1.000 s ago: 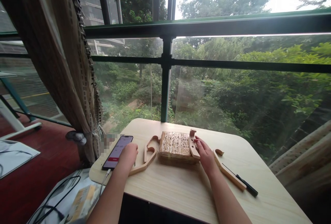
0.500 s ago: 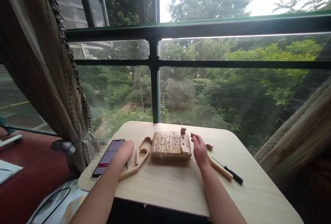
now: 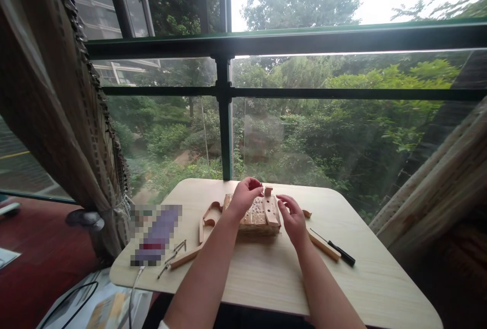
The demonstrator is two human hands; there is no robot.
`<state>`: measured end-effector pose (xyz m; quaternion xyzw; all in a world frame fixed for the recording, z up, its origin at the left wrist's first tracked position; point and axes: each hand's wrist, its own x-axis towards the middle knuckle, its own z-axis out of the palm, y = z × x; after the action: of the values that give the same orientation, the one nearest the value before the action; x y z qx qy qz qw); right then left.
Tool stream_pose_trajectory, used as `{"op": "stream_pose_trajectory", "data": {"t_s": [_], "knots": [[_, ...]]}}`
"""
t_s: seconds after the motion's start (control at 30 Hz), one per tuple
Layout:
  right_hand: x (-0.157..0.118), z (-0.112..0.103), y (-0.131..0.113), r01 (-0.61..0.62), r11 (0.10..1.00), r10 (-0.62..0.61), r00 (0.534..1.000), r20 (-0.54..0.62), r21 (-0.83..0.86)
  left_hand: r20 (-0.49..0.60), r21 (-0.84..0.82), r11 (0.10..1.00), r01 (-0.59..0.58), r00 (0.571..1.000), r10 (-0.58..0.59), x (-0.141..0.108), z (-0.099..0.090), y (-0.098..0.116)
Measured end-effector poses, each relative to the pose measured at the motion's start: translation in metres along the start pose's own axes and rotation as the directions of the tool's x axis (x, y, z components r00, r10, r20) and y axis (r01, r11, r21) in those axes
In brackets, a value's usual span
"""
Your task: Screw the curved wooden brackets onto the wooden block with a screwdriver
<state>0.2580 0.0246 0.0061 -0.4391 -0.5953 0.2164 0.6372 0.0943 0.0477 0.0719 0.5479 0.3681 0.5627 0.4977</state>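
Observation:
A wrapped rectangular block (image 3: 253, 220) with a speckled top lies mid-table. On its right end rests a curved wooden piece (image 3: 270, 211) with dark holes and an upright tab. My left hand (image 3: 245, 197) is over the block's back part, its thumb and fingers pinched beside the tab; a tiny dark item shows at the fingertips, too small to name. To the right of the wooden piece, my right hand (image 3: 292, 213) has its fingers curved and apart, with nothing visible in them.
A wooden frame piece (image 3: 186, 257) and several metal screws (image 3: 173, 258) lie left, near a blurred phone (image 3: 160, 235) with a cable. Right of my right hand are a wooden strip (image 3: 325, 246) and a black-handled screwdriver (image 3: 342, 254). A window stands behind the table (image 3: 266, 288).
My left hand has moved right from beside the phone to above the block, and its fingers are now pinched. The screws at the left are uncovered. My right hand's fingers have spread slightly.

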Motion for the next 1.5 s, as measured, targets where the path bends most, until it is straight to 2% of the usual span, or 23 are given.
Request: {"op": "stream_pose_trajectory", "data": {"t_s": [0.13, 0.33, 0.5, 0.8, 1.2, 1.3, 1.4, 1.5], "knots": [[-0.001, 0.001, -0.001, 0.027, 0.999, -0.027, 1.0, 0.015, 0.031, 0.052, -0.085, 0.996, -0.041, 0.998, 0.046, 0.001, 0.012, -0.008], [0.0, 0.002, -0.002, 0.051, 0.998, -0.054, 0.995, 0.089, 0.037, 0.101, -0.154, 0.987, -0.045, 0.993, 0.061, -0.005, 0.011, -0.021], [0.002, 0.002, 0.001, 0.021, 0.998, -0.03, 0.989, 0.147, 0.065, 0.119, -0.148, 0.986, -0.071, 0.989, 0.089, -0.006, 0.008, -0.031], [0.002, 0.005, 0.002, -0.05, 0.995, 0.042, 0.995, 0.095, 0.083, 0.154, -0.203, 0.979, -0.022, 0.987, 0.054, -0.009, 0.007, -0.033], [0.001, 0.006, 0.001, -0.055, 0.996, 0.053, 0.998, 0.038, 0.065, 0.207, -0.258, 0.965, 0.054, 0.978, 0.001, -0.013, 0.005, -0.032], [0.001, 0.006, 0.0, -0.057, 0.993, 0.058, 0.998, -0.005, 0.101, 0.183, -0.268, 0.963, 0.037, 0.983, 0.013, -0.012, 0.005, -0.033], [0.002, 0.004, 0.001, -0.083, 0.992, 0.094, 0.99, -0.106, 0.097, 0.049, -0.158, 0.985, -0.063, 0.996, 0.072, -0.008, 0.002, -0.037], [0.005, 0.001, 0.005, -0.104, 0.994, 0.105, 0.988, -0.116, 0.015, -0.077, 0.217, 0.963, -0.163, 0.98, 0.183, -0.003, -0.002, -0.044]]}}
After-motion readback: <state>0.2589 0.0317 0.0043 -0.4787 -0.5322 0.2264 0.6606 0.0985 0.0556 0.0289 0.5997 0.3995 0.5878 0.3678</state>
